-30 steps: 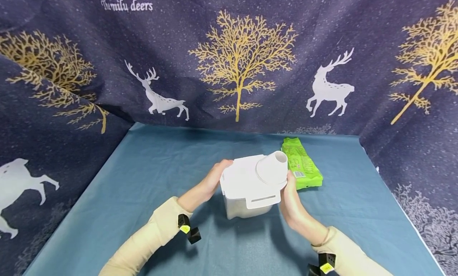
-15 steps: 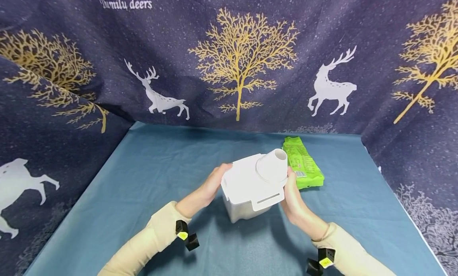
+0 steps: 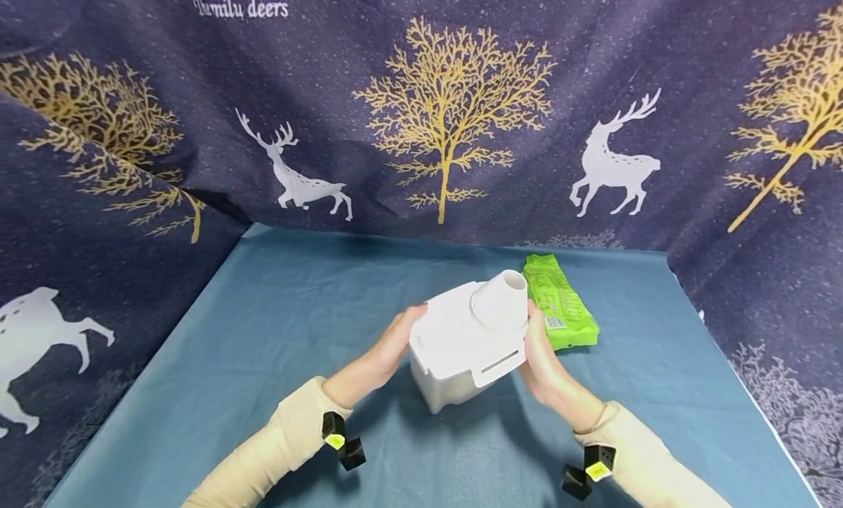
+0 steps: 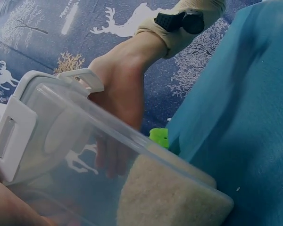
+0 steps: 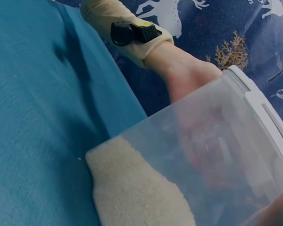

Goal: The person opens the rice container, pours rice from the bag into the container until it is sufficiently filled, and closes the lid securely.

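Observation:
A clear plastic rice container (image 4: 85,136) with a white lid (image 3: 448,332) and a conical white spout (image 3: 500,301) hangs tilted over the middle of the table, low above the cloth. Rice (image 5: 137,188) lies slanted at its bottom end, seen through the wall in both wrist views. My left hand (image 3: 388,345) grips its left side, thumb by the lid's edge. On the opposite side, my right hand (image 3: 541,358) holds it just below the spout. In the left wrist view, the right hand's fingers (image 4: 114,155) show through the clear wall, laid along it.
A bright green printed bag (image 3: 560,303) lies on the blue tablecloth (image 3: 316,288), behind and right of the container. Dark patterned cloth (image 3: 395,127) with deer and trees rises behind the table and along both sides.
Both hands have turned the container slightly, its front corner and the front clip of the lid shifting to the right. The green bag stays in place.

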A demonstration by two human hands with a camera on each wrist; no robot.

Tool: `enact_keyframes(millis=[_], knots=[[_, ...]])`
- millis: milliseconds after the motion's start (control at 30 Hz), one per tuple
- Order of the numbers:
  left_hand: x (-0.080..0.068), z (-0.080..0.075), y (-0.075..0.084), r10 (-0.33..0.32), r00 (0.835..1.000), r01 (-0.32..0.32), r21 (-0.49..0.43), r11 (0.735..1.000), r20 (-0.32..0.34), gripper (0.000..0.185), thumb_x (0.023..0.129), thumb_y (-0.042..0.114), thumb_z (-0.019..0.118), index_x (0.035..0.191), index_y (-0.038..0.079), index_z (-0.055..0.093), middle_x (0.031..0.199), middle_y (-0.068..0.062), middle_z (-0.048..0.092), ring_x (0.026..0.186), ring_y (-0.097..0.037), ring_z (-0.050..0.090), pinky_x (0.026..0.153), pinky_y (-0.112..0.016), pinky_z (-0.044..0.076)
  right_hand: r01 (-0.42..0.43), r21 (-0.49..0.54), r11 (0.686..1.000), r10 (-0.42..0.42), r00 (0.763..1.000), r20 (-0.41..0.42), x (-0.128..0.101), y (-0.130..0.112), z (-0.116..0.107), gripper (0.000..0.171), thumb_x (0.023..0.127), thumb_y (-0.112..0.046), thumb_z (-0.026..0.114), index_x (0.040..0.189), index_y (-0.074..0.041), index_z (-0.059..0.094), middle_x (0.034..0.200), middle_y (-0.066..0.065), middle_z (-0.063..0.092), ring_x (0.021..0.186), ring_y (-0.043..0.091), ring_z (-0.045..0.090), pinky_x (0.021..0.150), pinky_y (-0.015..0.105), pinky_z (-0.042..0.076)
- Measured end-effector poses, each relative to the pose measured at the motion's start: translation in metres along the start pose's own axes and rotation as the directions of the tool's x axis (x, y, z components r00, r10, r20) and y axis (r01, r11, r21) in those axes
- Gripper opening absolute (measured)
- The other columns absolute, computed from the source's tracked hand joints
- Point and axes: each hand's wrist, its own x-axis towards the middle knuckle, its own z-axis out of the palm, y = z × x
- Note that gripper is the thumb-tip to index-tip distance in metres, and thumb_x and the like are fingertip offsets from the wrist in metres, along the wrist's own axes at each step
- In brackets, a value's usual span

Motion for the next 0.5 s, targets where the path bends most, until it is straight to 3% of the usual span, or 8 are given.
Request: enact_keyframes(millis=[200,333,433,500], knots=[[-0.002,0.002,-0.001,0.005,1.000,-0.005,-0.020,1.000,-0.010,0.057,0.100,0.034,0.031,0.140,-0.003,0.043,0.146,-0.020,0.042,0.143,-0.029,0.030,0.121,-0.047,0.015,-0.008,-0.067,0.998,0.010,1.000,0.022,0.007,-0.004,-0.002,0.039,0.103,-0.048,0.008,0.109,-0.031,0.042,0.093,-0.016,0.054,0.094,0.005,0.052,0.095,0.028,0.037],[-0.003,0.005,-0.002,0.024,0.999,-0.025,-0.033,0.999,-0.034,0.054,0.100,0.033,0.030,0.134,-0.004,0.050,0.131,-0.018,0.054,0.129,-0.024,0.045,0.118,-0.044,0.022,-0.042,-0.102,0.994,0.045,0.999,0.028,0.013,-0.008,-0.005,0.043,0.103,-0.051,0.008,0.104,-0.029,0.045,0.091,-0.015,0.053,0.094,0.006,0.051,0.095,0.027,0.036],[-0.004,0.006,-0.004,0.033,0.999,-0.035,-0.044,0.998,-0.037,0.053,0.100,0.032,0.030,0.134,-0.004,0.048,0.135,-0.017,0.052,0.132,-0.025,0.043,0.119,-0.045,0.021,-0.062,-0.127,0.990,0.066,0.997,0.032,0.018,-0.010,-0.007,0.045,0.102,-0.052,0.009,0.096,-0.028,0.047,0.088,-0.014,0.053,0.091,0.006,0.052,0.094,0.027,0.036],[-0.005,0.007,-0.004,0.033,0.999,-0.035,-0.057,0.998,-0.032,0.054,0.101,0.032,0.029,0.138,-0.005,0.044,0.143,-0.018,0.044,0.141,-0.028,0.032,0.120,-0.046,0.016,-0.065,-0.139,0.988,0.072,0.997,0.040,0.021,-0.010,-0.008,0.046,0.102,-0.052,0.010,0.093,-0.027,0.048,0.087,-0.013,0.053,0.089,0.007,0.052,0.092,0.027,0.037]])
